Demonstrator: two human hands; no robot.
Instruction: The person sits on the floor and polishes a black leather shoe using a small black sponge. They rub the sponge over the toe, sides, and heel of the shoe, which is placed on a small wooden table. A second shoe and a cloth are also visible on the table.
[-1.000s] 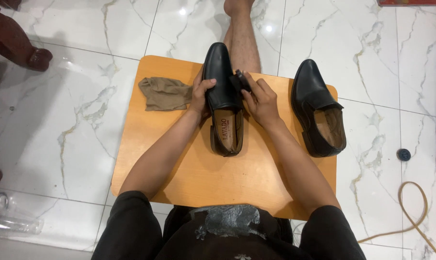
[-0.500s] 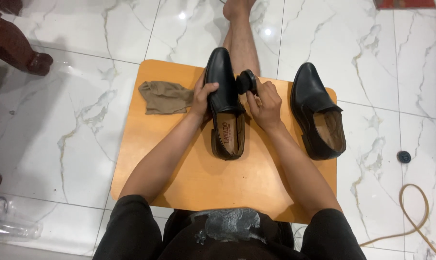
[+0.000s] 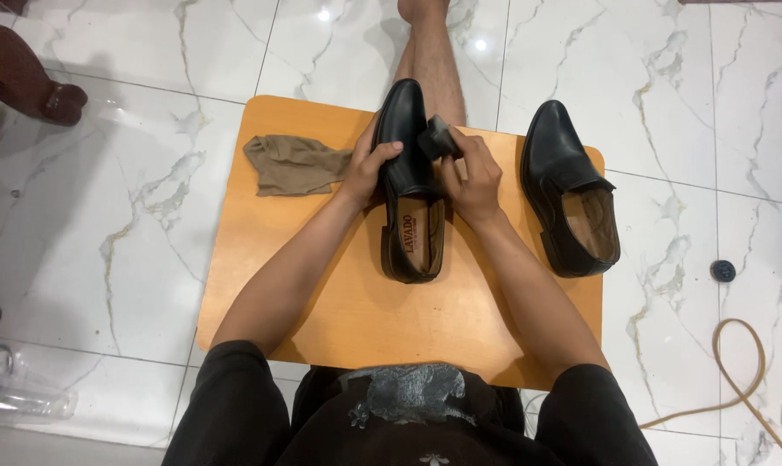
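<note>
Change since a second earlier: the dark brush (image 3: 439, 138) in my right hand (image 3: 471, 179) had travelled up from the side of the shoe toward its vamp; the shoe, the cloth and the second shoe lay as before.

Item: orange board (image 3: 322, 302), rounded corners, lying on a white marble floor (image 3: 132, 216); it carried everything listed below.

Item: black leather shoe (image 3: 408, 185), near the middle of the board's far edge, toe pointing away from me, tan lining showing at the heel opening.

Item: second black shoe (image 3: 568, 194), at the far right corner of the board, well apart from the first, toe also away from me, untouched.

Item: olive-brown cloth (image 3: 292, 164), crumpled, near the far left corner, just beside my left hand.

Item: my bare leg (image 3: 430, 56), stretched out past the board's far edge, beyond the toe of the held shoe.

Off the board: a small dark round cap (image 3: 722, 271) and a loop of tan hose (image 3: 736, 362) on the floor to the right; a clear plastic bottle (image 3: 20, 397) at lower left.

Left hand (image 3: 365, 168): forearm slanting in from the near left, fingers wrapped over the shoe's left side, gripping it.

Right hand: forearm slanting in from the near right, closed around the brush, which was pressed against the shoe's upper right side.
</note>
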